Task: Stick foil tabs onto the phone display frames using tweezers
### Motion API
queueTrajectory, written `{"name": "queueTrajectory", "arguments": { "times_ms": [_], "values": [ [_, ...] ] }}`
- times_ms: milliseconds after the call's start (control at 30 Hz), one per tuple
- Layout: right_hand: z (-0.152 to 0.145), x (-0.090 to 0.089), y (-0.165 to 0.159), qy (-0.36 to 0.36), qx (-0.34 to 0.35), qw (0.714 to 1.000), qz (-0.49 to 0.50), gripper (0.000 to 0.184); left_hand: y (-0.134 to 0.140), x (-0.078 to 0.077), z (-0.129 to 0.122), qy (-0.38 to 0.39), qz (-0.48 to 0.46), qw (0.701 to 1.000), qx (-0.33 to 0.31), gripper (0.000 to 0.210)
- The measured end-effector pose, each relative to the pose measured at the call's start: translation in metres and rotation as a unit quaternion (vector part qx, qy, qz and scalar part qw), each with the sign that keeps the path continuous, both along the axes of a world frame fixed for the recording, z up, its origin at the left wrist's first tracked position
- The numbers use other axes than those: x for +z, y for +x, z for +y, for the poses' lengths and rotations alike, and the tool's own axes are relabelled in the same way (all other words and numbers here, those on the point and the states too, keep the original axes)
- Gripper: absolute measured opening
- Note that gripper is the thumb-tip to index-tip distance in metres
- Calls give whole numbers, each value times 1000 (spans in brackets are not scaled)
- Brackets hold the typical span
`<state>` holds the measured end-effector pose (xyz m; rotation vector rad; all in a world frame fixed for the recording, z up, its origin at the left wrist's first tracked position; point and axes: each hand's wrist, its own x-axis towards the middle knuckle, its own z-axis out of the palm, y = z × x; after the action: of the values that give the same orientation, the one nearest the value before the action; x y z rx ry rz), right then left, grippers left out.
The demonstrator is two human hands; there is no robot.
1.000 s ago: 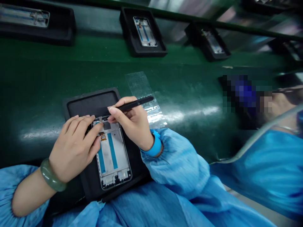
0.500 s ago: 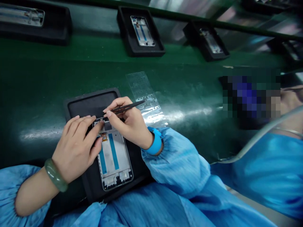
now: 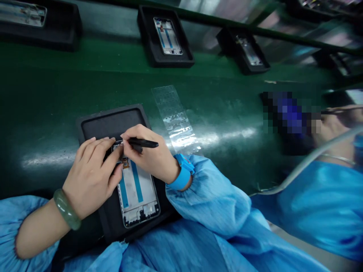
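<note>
A phone frame (image 3: 146,189) with two blue strips and an orange flex cable (image 3: 125,163) lies in a black tray (image 3: 119,119). My left hand (image 3: 92,172) rests over the frame's upper left, fingers stretched and slightly apart. Its index fingertip touches the frame's top part, and the thumb lies near the flex cable. My right hand (image 3: 147,153) is closed on black tweezers (image 3: 144,142) over the frame's top end. The tips of the tweezers are hidden behind my fingers.
A clear plastic strip (image 3: 176,117) lies right of the tray on the green bench (image 3: 227,109). Black trays with phone frames (image 3: 168,36) line the far side. At right are a co-worker's hand (image 3: 337,130), blue sleeve and a pale cable (image 3: 300,168).
My right hand has shifted slightly down and left, and the tweezers have turned so that their rear end points lower. My left hand and the phone frame stay nearly in place.
</note>
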<state>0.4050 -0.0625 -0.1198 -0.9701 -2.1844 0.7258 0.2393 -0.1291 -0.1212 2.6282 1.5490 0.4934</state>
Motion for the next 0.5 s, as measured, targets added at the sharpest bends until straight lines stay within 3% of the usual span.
{"name": "queueTrajectory", "arguments": {
  "times_ms": [67, 233, 500],
  "values": [
    [2, -1, 1, -26, -10, 999, 17, 5, 0, 0, 0, -1, -3, 1000, 1, 36],
    [8, 1, 6, -177, -26, 978, 104, 7, 2, 0, 0, -2, -11, 1000, 10, 37],
    [7, 4, 5, -159, -20, 983, 88, 5, 3, 1, -1, -11, -18, 1000, 17, 37]
  ]
}}
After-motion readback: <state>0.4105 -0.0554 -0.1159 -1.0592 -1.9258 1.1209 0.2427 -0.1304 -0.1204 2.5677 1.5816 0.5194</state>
